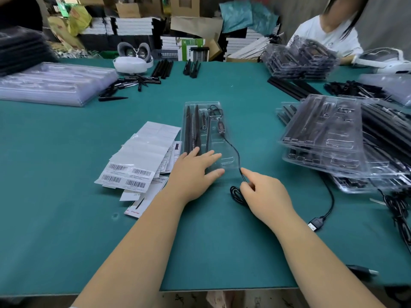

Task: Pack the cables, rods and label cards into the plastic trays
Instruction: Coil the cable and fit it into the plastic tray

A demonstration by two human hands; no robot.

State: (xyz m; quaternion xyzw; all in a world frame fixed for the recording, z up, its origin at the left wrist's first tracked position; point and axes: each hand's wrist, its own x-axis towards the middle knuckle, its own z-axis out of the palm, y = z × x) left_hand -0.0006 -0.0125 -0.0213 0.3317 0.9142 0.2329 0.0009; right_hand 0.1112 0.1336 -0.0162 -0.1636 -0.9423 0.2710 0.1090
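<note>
1. Green table mat [66, 230] fills the room's work surface; boxes and stacked cartons sit behind it, and a second person [329, 32] in a white shirt sits at the far right corner.
2. Clear plastic tray [224, 152] lies mid-table, long axis running away from the worker, near end under the left hand.
3. Black rods [192, 130] lie in the tray's left channels, lengthwise, parallel to the tray's long edge.
4. Cable [233, 147] starts at a small loop in the tray's far end, passes an inline controller [220, 127], then runs out over the near right edge to a coil [236, 194] on the mat.
5. Left hand [195, 172] lies flat, fingers spread and straight, pressing on the tray's near end.
6. Right hand [264, 194] pinches the cable just off the tray's near right corner — index finger extended, other fingers curled.
7. Label cards [142, 158] are fanned out left of the tray; barcodes visible, print too small to read, one card shows "Light".
8. Stack of filled trays [329, 138] sits at right — a loose USB plug [315, 224] lies on the mat below it.
</note>
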